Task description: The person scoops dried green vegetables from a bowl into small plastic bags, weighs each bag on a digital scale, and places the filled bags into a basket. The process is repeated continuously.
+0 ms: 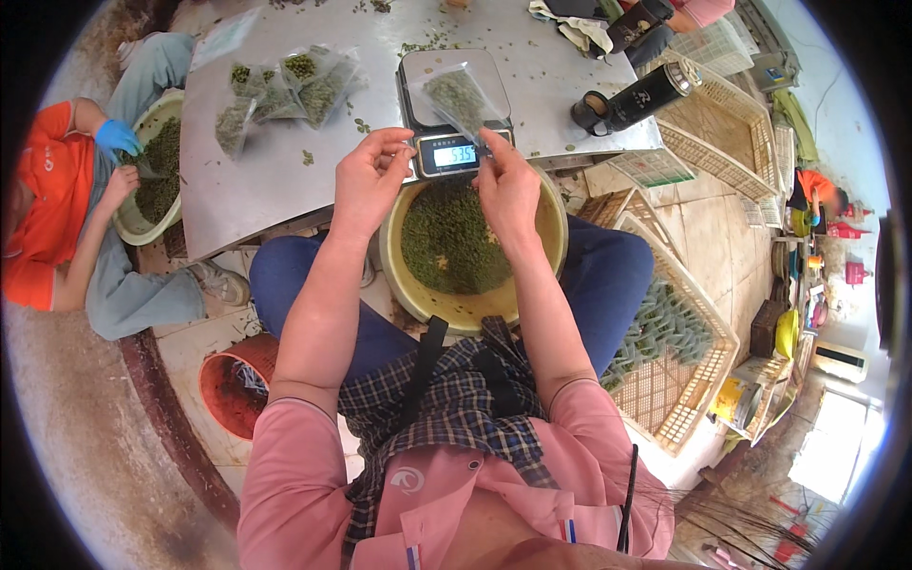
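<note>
A clear plastic bag of small green buds or leaves lies on the digital scale, whose display is lit. My right hand pinches the near corner of this bag. My left hand is at the scale's left front corner, its fingers curled toward the thumb; anything between the fingertips is too small to make out. Below both hands, between my knees, a yellow basin holds a heap of loose green pieces.
Several filled clear bags lie on the metal table. A black thermos with its cup stands at right. Beside my right knee is a crate of packets; a red bucket sits at left. A gloved co-worker handles another basin.
</note>
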Demonstrator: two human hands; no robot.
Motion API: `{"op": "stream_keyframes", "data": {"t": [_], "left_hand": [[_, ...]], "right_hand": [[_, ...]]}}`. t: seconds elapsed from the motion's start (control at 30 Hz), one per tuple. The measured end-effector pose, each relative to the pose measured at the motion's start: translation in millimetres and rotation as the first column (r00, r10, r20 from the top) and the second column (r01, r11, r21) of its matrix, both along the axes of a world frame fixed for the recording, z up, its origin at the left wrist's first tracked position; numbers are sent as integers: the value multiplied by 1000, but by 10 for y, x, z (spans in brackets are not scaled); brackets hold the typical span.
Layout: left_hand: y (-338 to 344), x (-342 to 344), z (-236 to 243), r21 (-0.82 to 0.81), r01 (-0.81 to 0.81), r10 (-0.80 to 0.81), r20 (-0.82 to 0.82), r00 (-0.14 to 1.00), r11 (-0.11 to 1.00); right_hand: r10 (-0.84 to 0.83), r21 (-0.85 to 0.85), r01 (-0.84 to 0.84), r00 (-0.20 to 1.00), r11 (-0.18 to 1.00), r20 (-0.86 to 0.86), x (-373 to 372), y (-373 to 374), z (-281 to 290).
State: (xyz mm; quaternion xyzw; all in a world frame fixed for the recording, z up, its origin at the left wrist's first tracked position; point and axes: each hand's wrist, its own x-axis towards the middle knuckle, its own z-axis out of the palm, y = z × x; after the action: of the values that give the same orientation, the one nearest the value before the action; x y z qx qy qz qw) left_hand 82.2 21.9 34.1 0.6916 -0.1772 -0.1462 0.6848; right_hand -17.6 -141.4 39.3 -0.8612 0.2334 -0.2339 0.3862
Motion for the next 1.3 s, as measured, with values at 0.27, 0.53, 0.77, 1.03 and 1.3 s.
{"op": "stream_keyframes", "data": {"t": [0.27, 0.53, 0.77, 1.03, 1.3], "left_hand": [[-140, -52, -92, 164, -9, -53, 369, 928, 986], [-603, -61, -130, 256, -159, -118, 803, 584, 954], [-847, 9, -295, 289, -265, -116, 846, 521, 920], [-822, 62, -289, 282, -239, -101, 817, 568, 929], [-416, 35, 39, 42, -154, 96, 619, 780, 987]], "right_hand": [[-78, -183, 67, 996, 981, -51, 43, -102, -159], [-18, -242, 47, 993, 969, 118, 142, -205, -256], [-29, -38, 35, 990, 999, 139, 116, -196, -151], [-194, -48, 234, 890, 971, 413, -369, -364, -20], [-415, -280, 426, 904, 860, 98, -1108, -1213, -266]]}}
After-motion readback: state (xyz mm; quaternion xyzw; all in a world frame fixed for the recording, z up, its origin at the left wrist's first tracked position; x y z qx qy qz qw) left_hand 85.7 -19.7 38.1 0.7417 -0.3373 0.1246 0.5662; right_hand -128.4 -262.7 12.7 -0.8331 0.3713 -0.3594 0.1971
